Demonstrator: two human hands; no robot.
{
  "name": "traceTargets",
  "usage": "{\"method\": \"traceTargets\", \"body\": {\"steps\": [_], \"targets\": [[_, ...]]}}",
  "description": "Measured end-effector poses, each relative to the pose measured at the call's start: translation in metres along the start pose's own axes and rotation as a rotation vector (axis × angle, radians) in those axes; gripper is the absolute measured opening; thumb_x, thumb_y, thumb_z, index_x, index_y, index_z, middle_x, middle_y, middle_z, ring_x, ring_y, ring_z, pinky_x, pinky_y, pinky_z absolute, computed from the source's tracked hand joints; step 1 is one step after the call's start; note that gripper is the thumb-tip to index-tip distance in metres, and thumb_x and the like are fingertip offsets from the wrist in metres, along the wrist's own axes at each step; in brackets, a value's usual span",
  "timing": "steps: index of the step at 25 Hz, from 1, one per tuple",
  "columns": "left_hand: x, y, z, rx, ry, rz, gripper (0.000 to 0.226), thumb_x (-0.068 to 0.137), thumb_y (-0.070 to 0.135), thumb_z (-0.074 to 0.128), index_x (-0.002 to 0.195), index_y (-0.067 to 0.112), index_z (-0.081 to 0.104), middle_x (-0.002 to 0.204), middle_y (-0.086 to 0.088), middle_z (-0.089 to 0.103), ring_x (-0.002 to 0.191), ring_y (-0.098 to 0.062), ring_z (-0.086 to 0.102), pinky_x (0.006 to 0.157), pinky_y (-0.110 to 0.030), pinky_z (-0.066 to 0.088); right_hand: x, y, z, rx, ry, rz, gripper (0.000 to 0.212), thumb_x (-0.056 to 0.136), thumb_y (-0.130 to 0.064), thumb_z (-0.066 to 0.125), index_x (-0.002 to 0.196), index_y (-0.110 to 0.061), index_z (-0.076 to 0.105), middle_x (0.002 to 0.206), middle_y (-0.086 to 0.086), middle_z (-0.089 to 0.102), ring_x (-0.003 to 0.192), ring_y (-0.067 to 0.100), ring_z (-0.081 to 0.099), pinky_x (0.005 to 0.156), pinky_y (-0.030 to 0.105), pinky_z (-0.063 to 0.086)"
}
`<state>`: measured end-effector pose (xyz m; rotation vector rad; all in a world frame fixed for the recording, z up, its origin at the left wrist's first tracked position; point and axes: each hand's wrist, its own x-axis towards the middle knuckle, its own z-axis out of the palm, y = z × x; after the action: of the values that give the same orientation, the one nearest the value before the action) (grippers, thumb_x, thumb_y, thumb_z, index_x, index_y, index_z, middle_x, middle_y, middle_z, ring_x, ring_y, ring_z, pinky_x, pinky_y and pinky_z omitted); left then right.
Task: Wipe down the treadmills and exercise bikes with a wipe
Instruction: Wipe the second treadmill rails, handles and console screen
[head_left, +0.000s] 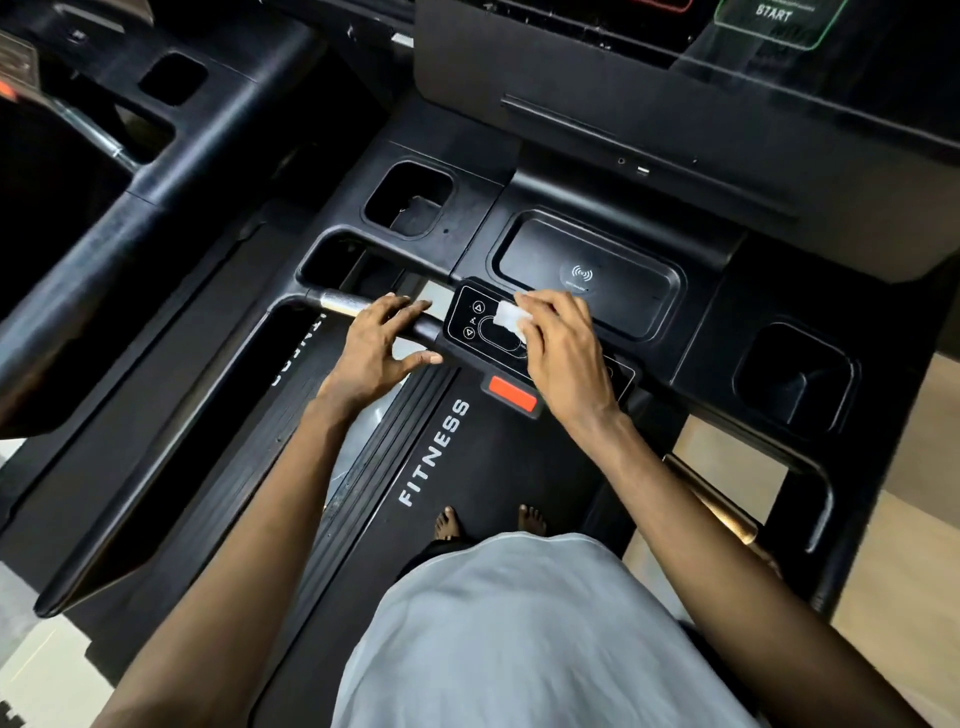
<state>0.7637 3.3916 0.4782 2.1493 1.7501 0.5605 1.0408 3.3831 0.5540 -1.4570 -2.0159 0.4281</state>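
I stand on a black treadmill (457, 467) and look down at its console. My right hand (563, 353) pinches a small white wipe (511, 315) and presses it on the button panel (475, 325) at the middle of the front handlebar. My left hand (376, 345) rests on the handlebar (337, 304) just left of that panel, fingers curled loosely over the bar and thumb under it.
A wireless charging tray (587, 270) lies behind the panel, with cup holders at left (408, 200) and right (795, 374). A red safety key (511, 397) sits below the panel. The screen (675, 78) rises at the top. A second treadmill (104, 208) stands to the left.
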Motion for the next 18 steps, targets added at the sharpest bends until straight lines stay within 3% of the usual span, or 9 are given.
{"method": "traceTargets", "body": {"steps": [4, 7, 11, 18], "targets": [[0.002, -0.020, -0.007, -0.010, 0.006, 0.011, 0.079, 0.082, 0.070, 0.059, 0.143, 0.019, 0.054, 0.141, -0.013, 0.053, 0.136, -0.031, 0.046, 0.111, -0.055, 0.038, 0.032, -0.030, 0.021, 0.028, -0.066, -0.012, 0.031, 0.095, -0.003, 0.061, 0.125, -0.003, 0.067, 0.121, 0.009, 0.065, 0.111, 0.020, 0.057, 0.100, 0.028, 0.049], [0.003, -0.040, -0.011, -0.057, 0.025, 0.004, 0.077, 0.084, 0.073, 0.055, 0.140, 0.021, 0.057, 0.140, -0.012, 0.055, 0.135, -0.031, 0.047, 0.111, -0.055, 0.039, 0.040, -0.038, 0.029, 0.017, -0.060, -0.025, 0.030, 0.097, -0.005, 0.059, 0.126, -0.006, 0.066, 0.123, 0.007, 0.063, 0.114, 0.017, 0.057, 0.103, 0.024, 0.046], [0.006, -0.050, -0.011, -0.076, 0.042, 0.062, 0.072, 0.086, 0.071, 0.056, 0.138, 0.022, 0.059, 0.134, -0.012, 0.059, 0.128, -0.030, 0.052, 0.108, -0.052, 0.042, 0.028, -0.027, 0.034, -0.045, -0.009, -0.190, 0.025, 0.096, -0.001, 0.058, 0.117, -0.004, 0.070, 0.119, 0.007, 0.064, 0.114, 0.021, 0.059, 0.103, 0.031, 0.048], [0.012, -0.063, -0.010, -0.099, 0.110, 0.161, 0.064, 0.086, 0.063, 0.061, 0.127, 0.014, 0.065, 0.121, -0.007, 0.064, 0.117, -0.027, 0.058, 0.101, -0.045, 0.043, 0.036, -0.035, 0.050, -0.188, -0.258, -0.385, 0.017, 0.095, -0.003, 0.062, 0.108, -0.005, 0.072, 0.114, 0.005, 0.066, 0.117, 0.020, 0.055, 0.104, 0.023, 0.043]]}}
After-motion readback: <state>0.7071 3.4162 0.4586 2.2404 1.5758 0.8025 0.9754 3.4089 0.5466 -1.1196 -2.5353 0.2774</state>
